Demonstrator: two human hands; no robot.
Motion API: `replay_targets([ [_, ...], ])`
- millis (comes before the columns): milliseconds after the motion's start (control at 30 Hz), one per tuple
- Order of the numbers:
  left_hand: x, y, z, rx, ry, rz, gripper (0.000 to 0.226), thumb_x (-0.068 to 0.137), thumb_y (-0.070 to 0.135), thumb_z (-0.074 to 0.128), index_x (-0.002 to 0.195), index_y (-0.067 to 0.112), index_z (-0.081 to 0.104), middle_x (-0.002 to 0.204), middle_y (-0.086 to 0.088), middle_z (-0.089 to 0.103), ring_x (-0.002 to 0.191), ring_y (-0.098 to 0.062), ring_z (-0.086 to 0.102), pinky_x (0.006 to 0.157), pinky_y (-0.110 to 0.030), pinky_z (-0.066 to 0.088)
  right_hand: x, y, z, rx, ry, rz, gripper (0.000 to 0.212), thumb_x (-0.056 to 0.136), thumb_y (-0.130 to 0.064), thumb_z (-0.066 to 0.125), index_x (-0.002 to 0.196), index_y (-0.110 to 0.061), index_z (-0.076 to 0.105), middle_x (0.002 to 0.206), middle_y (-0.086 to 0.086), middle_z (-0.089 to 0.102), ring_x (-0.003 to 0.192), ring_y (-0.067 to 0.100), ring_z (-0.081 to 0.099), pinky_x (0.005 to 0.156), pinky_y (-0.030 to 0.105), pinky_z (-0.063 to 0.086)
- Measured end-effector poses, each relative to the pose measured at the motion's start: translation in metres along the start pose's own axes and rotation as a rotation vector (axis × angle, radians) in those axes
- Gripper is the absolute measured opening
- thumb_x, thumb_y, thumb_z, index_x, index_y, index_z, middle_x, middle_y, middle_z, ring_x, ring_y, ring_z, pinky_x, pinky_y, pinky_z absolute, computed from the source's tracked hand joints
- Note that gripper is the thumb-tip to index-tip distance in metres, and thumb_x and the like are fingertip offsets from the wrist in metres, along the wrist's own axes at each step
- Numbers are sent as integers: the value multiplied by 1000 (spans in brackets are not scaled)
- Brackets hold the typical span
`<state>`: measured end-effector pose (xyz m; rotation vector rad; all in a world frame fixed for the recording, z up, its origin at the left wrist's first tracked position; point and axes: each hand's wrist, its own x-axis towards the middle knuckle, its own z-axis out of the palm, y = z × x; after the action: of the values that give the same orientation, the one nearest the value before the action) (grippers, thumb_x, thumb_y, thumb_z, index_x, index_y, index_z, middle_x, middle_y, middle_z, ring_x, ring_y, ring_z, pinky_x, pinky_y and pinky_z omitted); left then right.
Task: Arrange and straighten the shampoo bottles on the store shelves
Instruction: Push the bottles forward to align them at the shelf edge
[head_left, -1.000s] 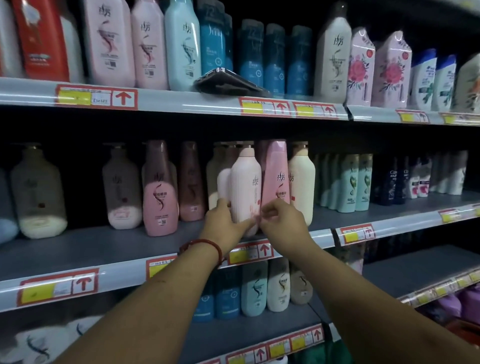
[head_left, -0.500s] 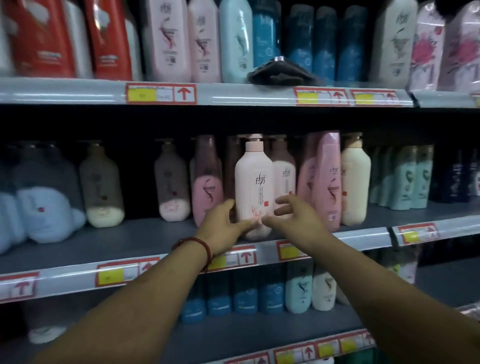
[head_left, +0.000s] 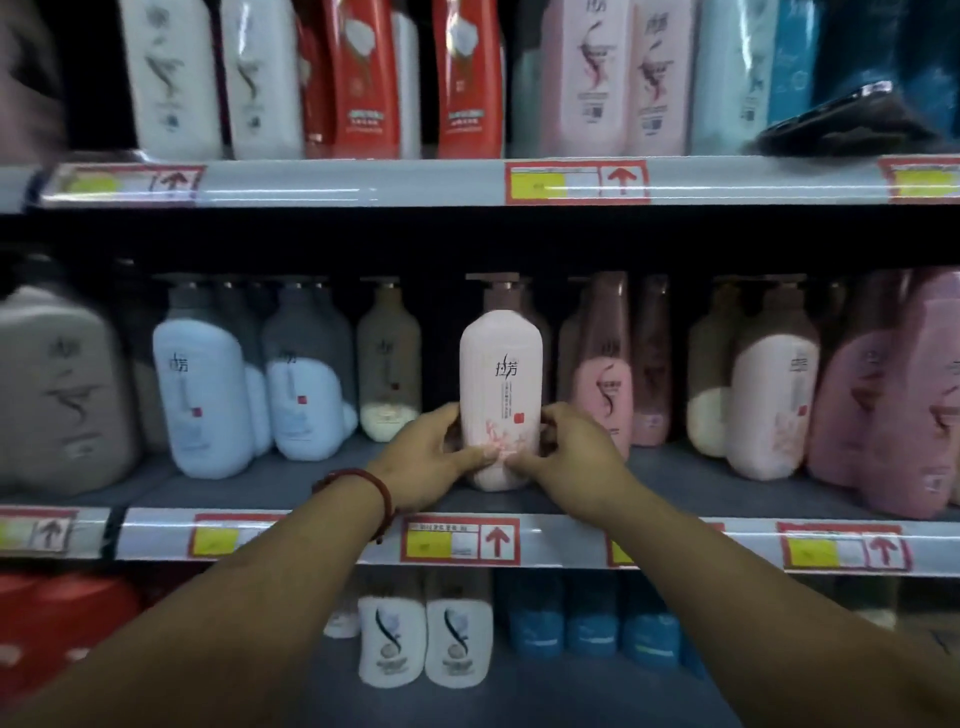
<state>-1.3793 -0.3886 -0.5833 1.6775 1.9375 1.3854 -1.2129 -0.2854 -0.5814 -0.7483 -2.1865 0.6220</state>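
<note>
The left hand (head_left: 434, 457) and the right hand (head_left: 566, 457) both clasp the lower part of one pale pink pump bottle (head_left: 501, 395), thumbs on its front and fingers wrapped round its sides. That bottle stands upright near the front of the middle shelf (head_left: 291, 483), label facing out, and serves as the landmark here.

To do this step well, I judge the bottle should be kept vertical, its base flat on the shelf, and turned only until the label faces squarely forward, then slid level with its neighbours' fronts without knocking them.

Just left of it, further back, stands one cream bottle (head_left: 388, 374), nearly empty-looking. Further left are two pale blue bottles (head_left: 208, 400) side by side, with others blurred behind them. Just right of it stands one pink-and-brown bottle (head_left: 602, 374). Above it, on the upper shelf, two red bottles (head_left: 366, 78) are clear. Below it, two white bottles (head_left: 423, 642) stand side by side.
</note>
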Motion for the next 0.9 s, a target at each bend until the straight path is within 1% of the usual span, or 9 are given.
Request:
replay_targets([
  [100, 0, -12, -20, 38, 3, -1, 59, 90, 28, 73, 144, 23, 50, 136, 7, 64, 122, -8, 62, 108, -42, 49, 13, -11, 21, -6, -6, -3, 55, 80, -28, 80, 126, -15, 54, 127, 4, 57, 105, 17, 60, 85, 29, 52],
  [267, -1, -29, -31, 4, 57, -1, 54, 94, 26, 69, 144, 25, 50, 136, 8, 64, 121, -7, 62, 108, -40, 49, 20, -23, 43, 75, -44, 22, 53, 80, -25, 81, 121, -17, 49, 128, 1, 58, 106, 14, 59, 85, 27, 51],
  [367, -2, -33, -30, -33, 90, -19, 54, 92, 27, 71, 143, 27, 51, 133, 9, 66, 119, -6, 63, 106, -36, 50, 18, -24, 43, 173, -77, 69, 53, 80, -25, 82, 118, -19, 46, 120, -5, 62, 103, 11, 59, 85, 28, 53],
  [467, -1, -33, -29, -48, 109, -53, 55, 90, 25, 73, 140, 23, 51, 132, 4, 66, 115, -7, 65, 101, -31, 53, 17, -25, 37, 242, -84, 113, 52, 80, -23, 82, 119, -17, 48, 117, -2, 63, 105, 15, 62, 88, 34, 56],
  [600, 1, -24, -24, 13, 104, -81, 51, 90, 24, 73, 137, 18, 52, 132, 4, 65, 119, -10, 62, 100, -26, 50, 13, -24, 29, 252, -106, 101, 47, 82, -24, 80, 119, -16, 51, 112, -5, 62, 104, 14, 63, 83, 28, 55],
  [667, 4, -17, -20, 87, 86, -80, 51, 90, 27, 73, 136, 19, 53, 134, 4, 64, 122, -12, 60, 105, -32, 48, 11, -18, 21, 180, -94, 74, 43, 85, -21, 76, 122, -18, 54, 110, -5, 65, 100, 13, 64, 78, 22, 52],
  [733, 7, -11, -15, 149, 74, -87, 52, 89, 32, 75, 134, 20, 53, 134, 2, 64, 122, -15, 61, 108, -42, 47, 8, -7, 8, 84, -32, 52, 36, 86, -15, 68, 120, -20, 59, 100, -5, 69, 89, 11, 64, 70, 19, 48],
  [800, 7, -4, -8, 195, 80, -90, 53, 88, 35, 75, 133, 19, 53, 134, 2, 64, 123, -16, 60, 108, -43, 47, 3, 4, -10, 53, 80, 53, 30, 84, -10, 62, 114, -18, 63, 88, -4, 67, 83, 16, 64, 70, 22, 45],
  [900, 4, 4, 3, 215, 111, -100, 49, 89, 33, 74, 130, 17, 54, 134, -1, 64, 123, -19, 59, 104, -38, 47, 2, 18, -37, 10, 288, 134, 31, 85, -14, 66, 115, -10, 61, 103, 6, 67, 94, 25, 64, 77, 26, 45],
])
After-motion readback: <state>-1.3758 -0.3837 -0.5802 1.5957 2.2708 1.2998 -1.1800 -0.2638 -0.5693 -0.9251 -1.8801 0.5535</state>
